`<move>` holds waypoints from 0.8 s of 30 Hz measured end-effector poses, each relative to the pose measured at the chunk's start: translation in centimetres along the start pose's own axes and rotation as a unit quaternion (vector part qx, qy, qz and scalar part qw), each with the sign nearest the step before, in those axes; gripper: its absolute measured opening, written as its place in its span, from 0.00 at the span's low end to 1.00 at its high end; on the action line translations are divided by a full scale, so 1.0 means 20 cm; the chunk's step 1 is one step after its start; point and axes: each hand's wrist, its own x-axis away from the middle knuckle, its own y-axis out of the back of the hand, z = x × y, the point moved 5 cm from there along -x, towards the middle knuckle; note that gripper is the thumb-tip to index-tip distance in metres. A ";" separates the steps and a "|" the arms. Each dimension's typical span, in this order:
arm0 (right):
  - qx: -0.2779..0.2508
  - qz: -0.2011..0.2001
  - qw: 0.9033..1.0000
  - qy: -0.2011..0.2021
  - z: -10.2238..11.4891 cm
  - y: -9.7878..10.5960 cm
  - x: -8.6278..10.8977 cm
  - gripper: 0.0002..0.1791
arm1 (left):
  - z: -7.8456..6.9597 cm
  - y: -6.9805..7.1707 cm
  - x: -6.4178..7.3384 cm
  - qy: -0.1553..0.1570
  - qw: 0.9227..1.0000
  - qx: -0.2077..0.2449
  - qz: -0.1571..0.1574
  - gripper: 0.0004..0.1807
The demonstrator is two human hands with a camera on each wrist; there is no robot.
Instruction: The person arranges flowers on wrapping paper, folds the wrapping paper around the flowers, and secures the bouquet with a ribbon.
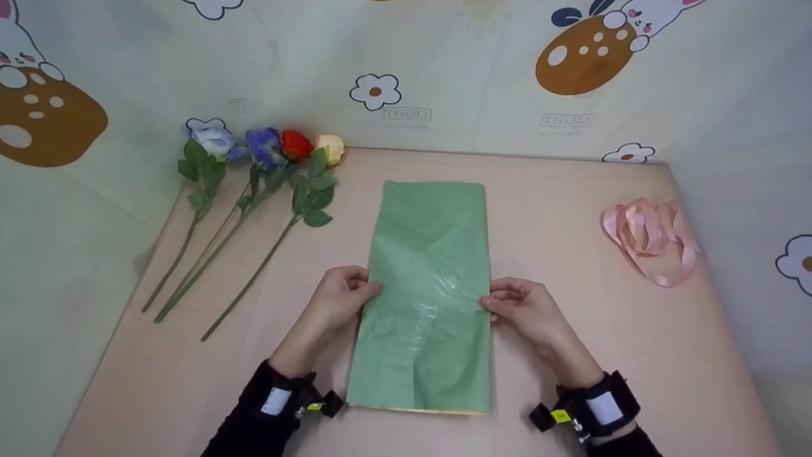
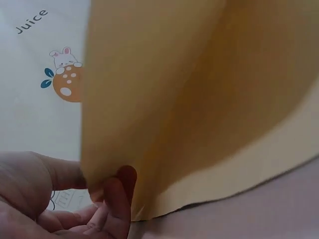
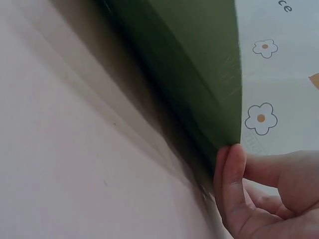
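A sheet of green wrapping paper (image 1: 425, 254), folded into a tall shape with creases and a shiny patch, lies in front of me. My left hand (image 1: 339, 295) pinches its left edge between thumb and fingers. Opposite, my right hand (image 1: 523, 308) pinches the right edge at about the same height. In the left wrist view the paper's tan inner side (image 2: 149, 89) shows, its layers parted beside the fingers (image 2: 117, 199). The right wrist view has the green side (image 3: 199, 64) rising from the fingertips (image 3: 234, 162) that grip its edge.
Several artificial flowers (image 1: 266, 149) with long green stems (image 1: 250, 279) lie at the left of the pink-covered table (image 1: 545, 209). A loose coil of pink ribbon (image 1: 653, 231) rests at the right. A patterned curtain (image 1: 457, 70) hangs behind and along the sides.
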 end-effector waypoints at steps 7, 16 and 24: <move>0.046 -0.043 0.997 0.039 0.03 -0.01 0.02 0.26 | -0.09 0.00 0.03 -0.036 0.990 0.139 0.001 0.02; 0.053 0.001 0.995 0.082 0.21 -0.10 0.08 0.29 | -0.34 -0.13 0.10 -0.082 0.979 0.186 0.028 0.03; -0.016 0.088 0.996 0.015 0.40 -0.16 0.06 0.40 | -0.55 -0.39 0.13 -0.133 0.968 0.161 0.141 0.13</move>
